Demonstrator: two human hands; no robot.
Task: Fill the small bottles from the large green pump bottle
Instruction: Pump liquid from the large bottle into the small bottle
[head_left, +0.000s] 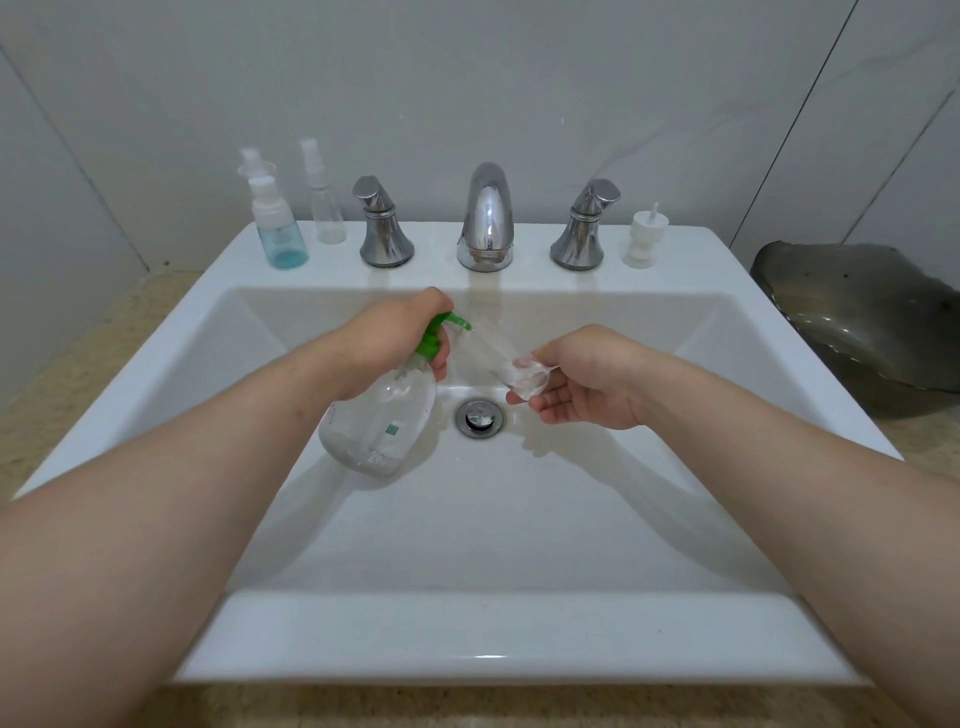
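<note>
The big pump bottle is in the air over the sink bowl, tipped so its round bottom points down and toward the person. It is made of clear plastic, fat and smooth, with a small label on its side. Its green pump is at the top. The left hand holds the bottle by the neck, with the fingers curled tight round it and over the pump. The green spout sticks out past the fingers to the right. Right by the spout is the open end of a small clear bottle. It is thin and see-through and lies tipped on a slant. The right hand holds this small bottle at its bottom end, pinched by the thumb and fingers. Under both hands is the round shiny drain. The sink is white, smooth and square. On its back ledge stand a silver tap, a silver left handle and a silver right handle. At the left of the ledge stand a small blue bottle with a white top and a thin clear spray bottle. At the right stands a loose white pump top. The speckled tan table goes round the sink, and a dark wavy dish sits on it at the right.
</note>
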